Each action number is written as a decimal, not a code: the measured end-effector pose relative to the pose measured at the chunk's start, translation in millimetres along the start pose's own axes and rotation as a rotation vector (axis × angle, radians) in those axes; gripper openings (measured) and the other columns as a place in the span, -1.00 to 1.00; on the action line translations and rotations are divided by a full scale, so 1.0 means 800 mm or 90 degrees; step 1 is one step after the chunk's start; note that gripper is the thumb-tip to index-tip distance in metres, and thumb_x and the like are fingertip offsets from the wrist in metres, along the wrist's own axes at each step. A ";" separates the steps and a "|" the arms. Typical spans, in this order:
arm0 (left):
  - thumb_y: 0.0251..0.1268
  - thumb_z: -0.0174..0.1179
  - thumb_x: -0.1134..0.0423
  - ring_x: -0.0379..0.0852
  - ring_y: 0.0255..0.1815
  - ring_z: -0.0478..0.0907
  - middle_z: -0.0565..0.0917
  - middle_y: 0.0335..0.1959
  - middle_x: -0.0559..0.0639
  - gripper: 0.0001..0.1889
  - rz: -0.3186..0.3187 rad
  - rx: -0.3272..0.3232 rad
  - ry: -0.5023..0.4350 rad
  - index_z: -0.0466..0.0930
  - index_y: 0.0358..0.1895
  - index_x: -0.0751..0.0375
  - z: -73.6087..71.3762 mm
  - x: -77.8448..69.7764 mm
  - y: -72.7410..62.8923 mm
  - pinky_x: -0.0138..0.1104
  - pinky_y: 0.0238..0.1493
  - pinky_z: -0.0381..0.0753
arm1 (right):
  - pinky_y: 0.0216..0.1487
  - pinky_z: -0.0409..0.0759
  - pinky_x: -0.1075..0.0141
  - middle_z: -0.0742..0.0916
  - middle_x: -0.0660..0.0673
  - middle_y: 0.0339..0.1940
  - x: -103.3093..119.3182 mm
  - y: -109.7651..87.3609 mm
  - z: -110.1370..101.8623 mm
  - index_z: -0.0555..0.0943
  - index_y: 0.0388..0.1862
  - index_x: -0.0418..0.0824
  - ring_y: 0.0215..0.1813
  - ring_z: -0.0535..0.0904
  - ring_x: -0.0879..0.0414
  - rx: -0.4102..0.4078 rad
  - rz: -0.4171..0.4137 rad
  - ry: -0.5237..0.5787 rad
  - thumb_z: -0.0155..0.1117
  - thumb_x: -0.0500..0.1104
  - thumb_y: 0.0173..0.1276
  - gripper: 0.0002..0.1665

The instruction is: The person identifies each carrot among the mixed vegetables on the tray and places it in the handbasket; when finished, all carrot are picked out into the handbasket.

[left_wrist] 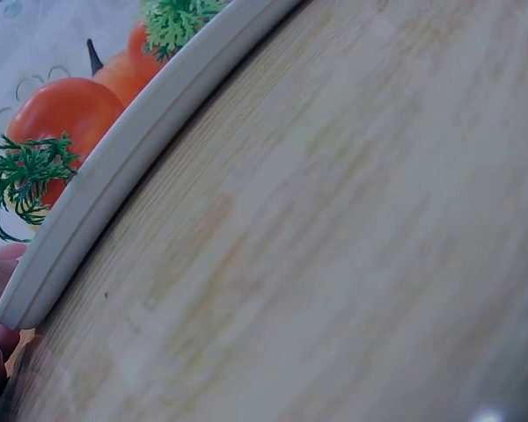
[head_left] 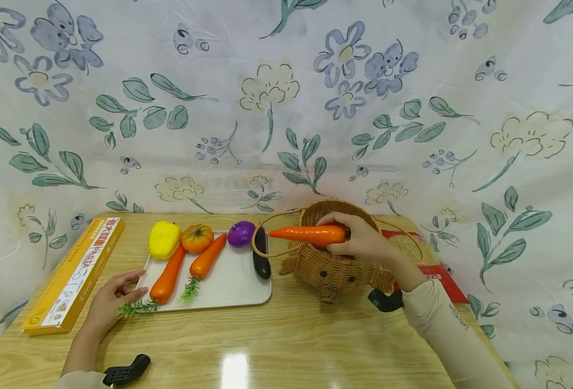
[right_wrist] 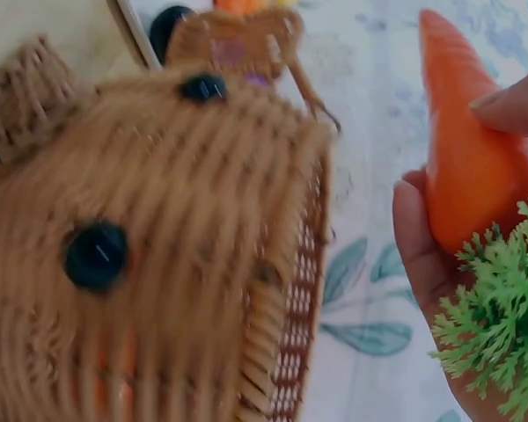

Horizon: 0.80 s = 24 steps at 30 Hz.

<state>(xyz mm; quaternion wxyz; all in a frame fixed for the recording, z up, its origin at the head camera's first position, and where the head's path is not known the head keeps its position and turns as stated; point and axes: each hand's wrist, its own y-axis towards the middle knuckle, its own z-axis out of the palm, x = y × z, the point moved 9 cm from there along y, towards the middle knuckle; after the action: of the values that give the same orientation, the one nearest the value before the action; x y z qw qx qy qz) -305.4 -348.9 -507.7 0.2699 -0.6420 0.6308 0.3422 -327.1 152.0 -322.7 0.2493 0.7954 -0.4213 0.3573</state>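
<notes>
My right hand pinches an orange toy carrot between thumb and fingers, its tip pointing left, over the mouth of a wicker basket with an animal face. Green leaves at the carrot's thick end show in the right wrist view. At the left end of a white tray, my left hand grips the rim. On that tray lie two more carrots, a yellow bell pepper, a small pumpkin, a purple onion and a dark eggplant.
A long yellow pasta box lies left of the tray. Behind the basket, on the right, is a red package. The basket's handle loop leans out over the tray's right end. A floral cloth hangs behind the wooden table.
</notes>
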 end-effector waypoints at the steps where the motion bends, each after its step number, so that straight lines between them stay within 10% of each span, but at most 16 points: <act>1: 0.34 0.29 0.00 -0.31 -0.28 0.32 0.44 -0.08 -0.33 -0.40 0.002 -0.001 -0.003 0.48 0.32 0.28 0.000 0.000 0.000 -0.45 -0.29 0.33 | -0.14 0.51 0.13 0.61 -0.20 -0.01 -0.001 0.002 -0.004 0.56 0.15 -0.15 -0.14 0.48 -0.07 0.002 0.002 0.002 0.34 -0.35 0.15 -0.47; 24: 0.34 0.30 0.05 -0.31 -0.31 0.35 0.45 -0.13 -0.34 -0.42 0.014 -0.010 -0.008 0.49 0.30 0.32 -0.002 -0.006 -0.001 -0.46 -0.31 0.36 | -0.10 0.45 0.19 0.64 -0.25 -0.08 -0.060 0.033 -0.079 0.55 0.09 -0.30 -0.15 0.47 -0.02 0.029 0.066 -0.069 0.29 -0.34 0.15 -0.54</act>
<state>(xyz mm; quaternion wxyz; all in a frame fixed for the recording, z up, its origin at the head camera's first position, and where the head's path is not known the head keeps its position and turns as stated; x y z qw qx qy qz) -304.5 -347.0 -503.5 0.2648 -0.6348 0.6338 0.3538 -390.9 206.1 -318.0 0.1893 0.7960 -0.4669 0.3354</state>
